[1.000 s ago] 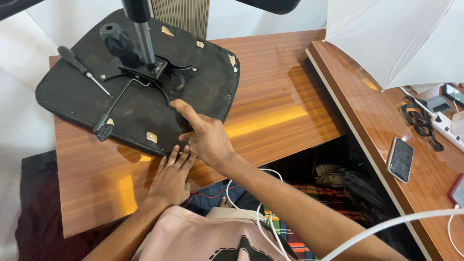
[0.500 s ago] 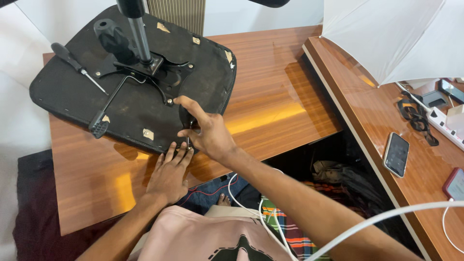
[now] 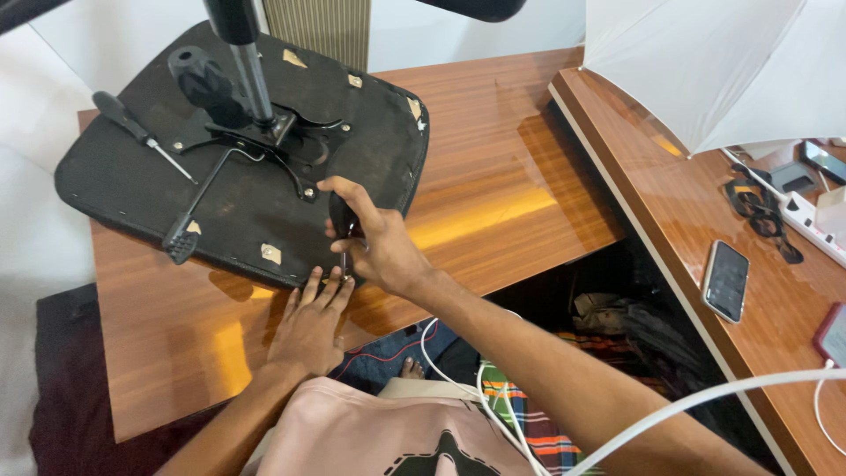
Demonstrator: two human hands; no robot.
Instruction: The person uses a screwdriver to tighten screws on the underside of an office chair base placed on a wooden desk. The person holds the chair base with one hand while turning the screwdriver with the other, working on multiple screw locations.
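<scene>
An upturned black chair seat (image 3: 132, 189) lies on a wooden table (image 3: 493, 176), its metal mechanism (image 3: 264, 141) and gas post (image 3: 238, 35) pointing up. My right hand (image 3: 374, 242) grips a black-handled screwdriver (image 3: 342, 231) upright at the seat's near edge, tip down. My left hand (image 3: 310, 322) lies flat on the table just below that edge, fingertips beside the screwdriver's tip. A second screwdriver (image 3: 141, 134) rests on the seat at the left. A black lever (image 3: 198, 203) sticks out from the mechanism.
A second wooden desk (image 3: 670, 220) at the right carries a phone (image 3: 727, 280), a power strip (image 3: 806, 216), black cables and a white umbrella reflector (image 3: 705, 62). White cables (image 3: 458, 379) and cloth lie below the table near my lap.
My right hand has closed round the screwdriver and stood it upright at the seat's edge. The left hand stayed flat on the table.
</scene>
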